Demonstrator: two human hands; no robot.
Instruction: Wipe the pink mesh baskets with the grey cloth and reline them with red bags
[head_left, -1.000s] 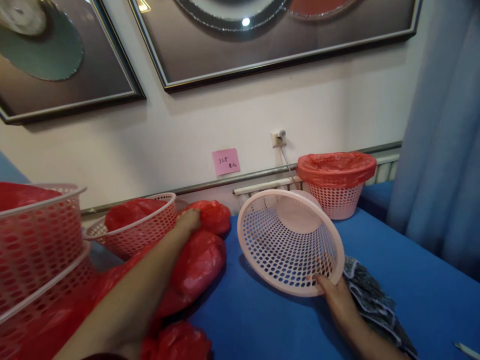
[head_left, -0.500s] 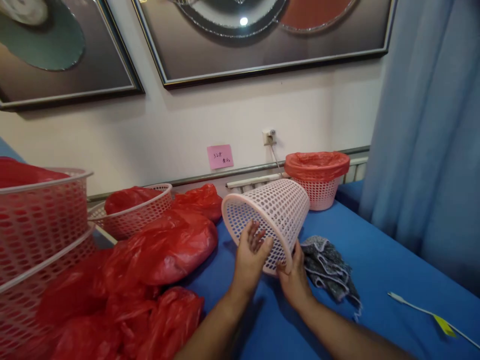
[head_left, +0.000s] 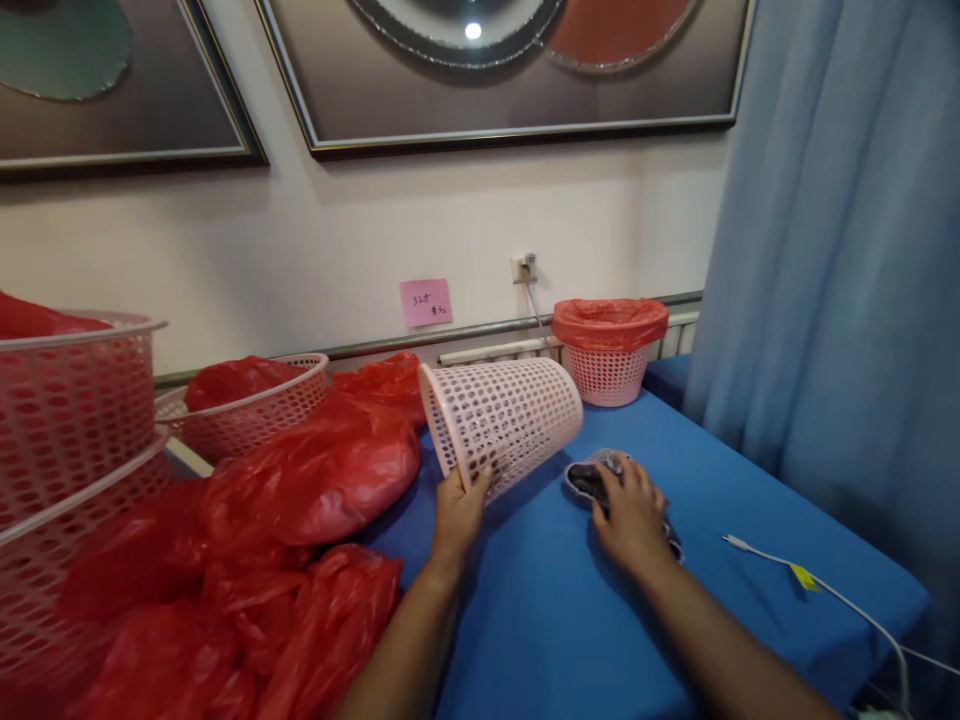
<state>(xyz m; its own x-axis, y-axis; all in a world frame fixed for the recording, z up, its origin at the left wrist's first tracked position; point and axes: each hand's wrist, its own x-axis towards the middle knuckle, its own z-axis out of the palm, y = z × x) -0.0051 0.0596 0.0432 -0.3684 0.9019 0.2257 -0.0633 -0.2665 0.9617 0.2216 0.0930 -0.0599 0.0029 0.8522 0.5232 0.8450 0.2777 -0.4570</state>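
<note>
A pale pink perforated plastic basket (head_left: pixel 502 410) is tilted on its side, its mouth facing left. My left hand (head_left: pixel 459 515) grips the rim at its lower edge, thumb on the outside and the other fingers partly hidden. Over to the right, my right hand (head_left: pixel 634 510) lies on a dark grey cloth with a pale edge (head_left: pixel 585 480), fingers curled down around it. Much of the cloth is hidden under that hand. Both are over the blue-covered table (head_left: pixel 540 620).
Red plastic bags (head_left: pixel 315 460) heap up on the left beside stacked pink baskets (head_left: pixel 82 400). Behind stands a basket lined with a red bag (head_left: pixel 609 350). A white cable (head_left: pixel 832 590) with a yellow tag lies at right, near a blue curtain (head_left: pixel 817 250).
My right hand has left the basket's rim and moved right onto the cloth. My left hand has shifted from the basket's mouth to its rim, and the basket has turned further sideways.
</note>
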